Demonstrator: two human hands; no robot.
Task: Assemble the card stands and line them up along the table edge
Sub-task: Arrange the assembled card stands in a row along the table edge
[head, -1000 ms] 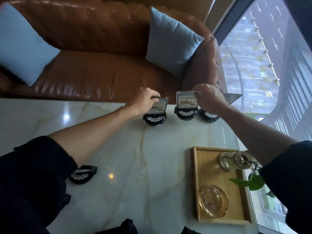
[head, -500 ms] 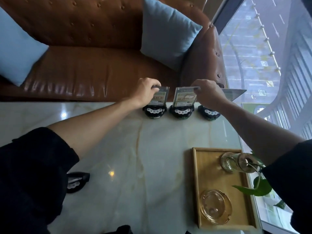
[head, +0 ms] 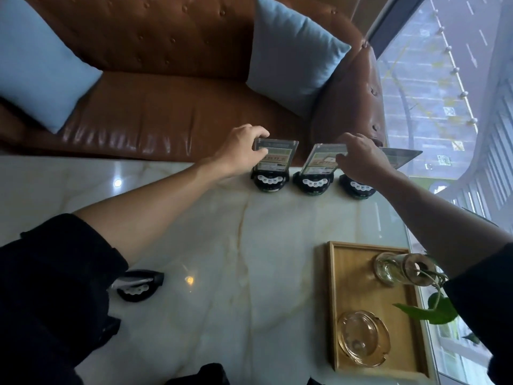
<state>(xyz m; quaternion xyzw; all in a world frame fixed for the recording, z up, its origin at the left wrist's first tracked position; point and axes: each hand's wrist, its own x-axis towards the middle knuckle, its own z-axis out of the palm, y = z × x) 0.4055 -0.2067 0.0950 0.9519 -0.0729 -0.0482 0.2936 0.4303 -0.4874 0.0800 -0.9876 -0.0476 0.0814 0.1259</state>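
Three card stands with round black bases stand in a row at the far edge of the marble table. My left hand grips the top left corner of the left stand's card. My right hand pinches the top right of the middle stand's card, which leans left. The right stand is partly hidden behind my right wrist; its card tilts out to the right. A loose black base lies near my left sleeve at the table's near left.
A wooden tray at the near right holds a glass ashtray and a glass bottle with a green sprig. Beyond the table's far edge is a brown leather sofa with blue cushions. A window runs along the right.
Both hands stay on the same two cards. The left and middle stands sit slightly farther apart than before, and the left card now faces me more squarely.
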